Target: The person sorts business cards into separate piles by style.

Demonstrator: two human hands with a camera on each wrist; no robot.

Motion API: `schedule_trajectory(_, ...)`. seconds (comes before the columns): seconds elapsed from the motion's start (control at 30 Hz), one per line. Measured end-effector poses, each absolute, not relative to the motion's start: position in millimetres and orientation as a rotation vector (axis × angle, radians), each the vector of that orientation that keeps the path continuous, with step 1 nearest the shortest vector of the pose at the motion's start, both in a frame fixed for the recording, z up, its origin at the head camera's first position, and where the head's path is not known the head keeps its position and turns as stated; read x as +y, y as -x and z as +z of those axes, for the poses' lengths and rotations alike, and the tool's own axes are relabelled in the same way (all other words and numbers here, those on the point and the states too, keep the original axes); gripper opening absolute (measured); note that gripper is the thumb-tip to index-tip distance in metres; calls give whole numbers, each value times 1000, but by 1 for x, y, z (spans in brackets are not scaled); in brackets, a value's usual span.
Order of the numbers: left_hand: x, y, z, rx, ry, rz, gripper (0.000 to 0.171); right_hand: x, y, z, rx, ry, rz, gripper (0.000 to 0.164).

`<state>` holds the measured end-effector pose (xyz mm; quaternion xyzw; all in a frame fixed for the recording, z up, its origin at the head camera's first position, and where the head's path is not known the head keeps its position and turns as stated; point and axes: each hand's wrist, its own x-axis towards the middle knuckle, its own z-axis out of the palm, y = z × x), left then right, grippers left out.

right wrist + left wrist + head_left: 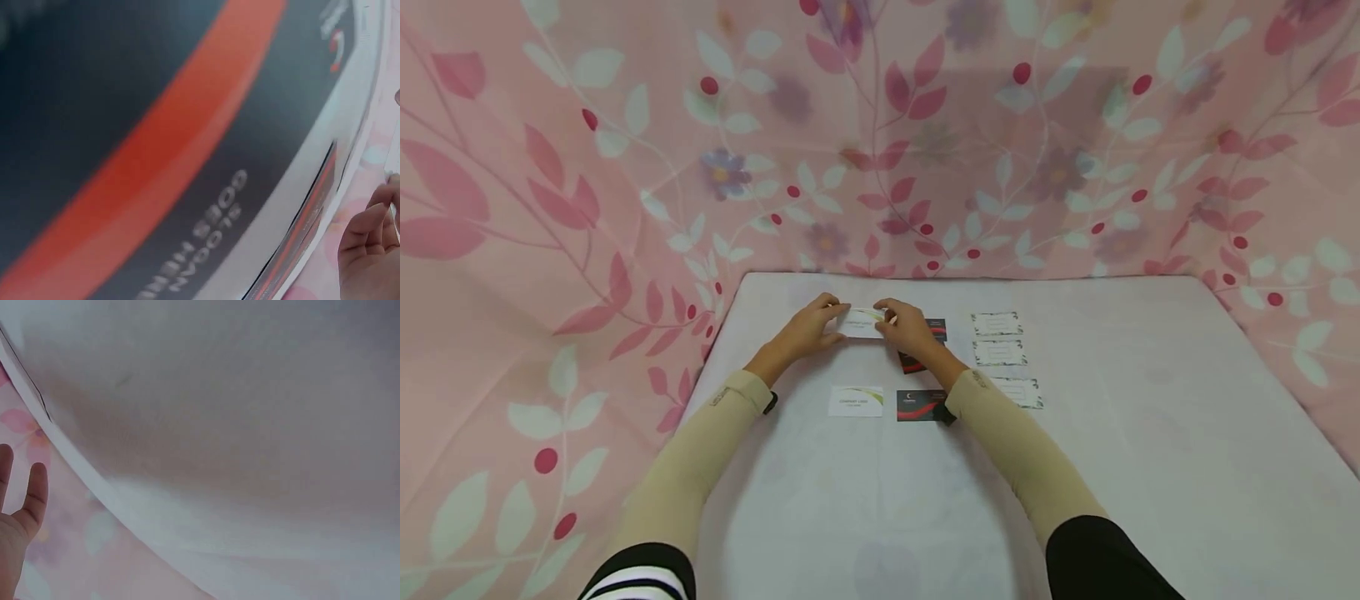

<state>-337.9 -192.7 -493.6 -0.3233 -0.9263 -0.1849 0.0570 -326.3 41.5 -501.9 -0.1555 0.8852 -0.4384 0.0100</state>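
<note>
A white business card (859,323) with a green curved corner is held between both hands near the back of the table. My left hand (809,328) pinches its left end, while my right hand (912,328) grips the right end. Nearer to me lies a matching white card (856,402). Beside that one, a black card with a red stripe (917,406) sits partly under the right wrist. In the right wrist view, the right hand (372,250) shows curled fingers at the white card's edge. The left wrist view catches only part of the left hand (19,519).
Further black cards (936,327) lie behind the right hand, partly covered by it. To the right, a column of white cards with leafy borders (997,352) runs front to back. A white cloth (1150,433) covers the table, and pink floral fabric (880,125) hangs behind it.
</note>
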Motion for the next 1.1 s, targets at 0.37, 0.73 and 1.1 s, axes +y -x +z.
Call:
schedule_trajectory(0.37,-195,355,-498,-2906,946,-577,59,31,339,-502,2997,645,-662,67)
schedule_trajectory(0.73,-189,362,-502,-3117,836,-462,55,27,345,-505,2916,641,-605,53)
schedule_trajectory(1.1,-189,368,-503,-3255,745,-482,60,30,350,-511,2842,572,-715,59)
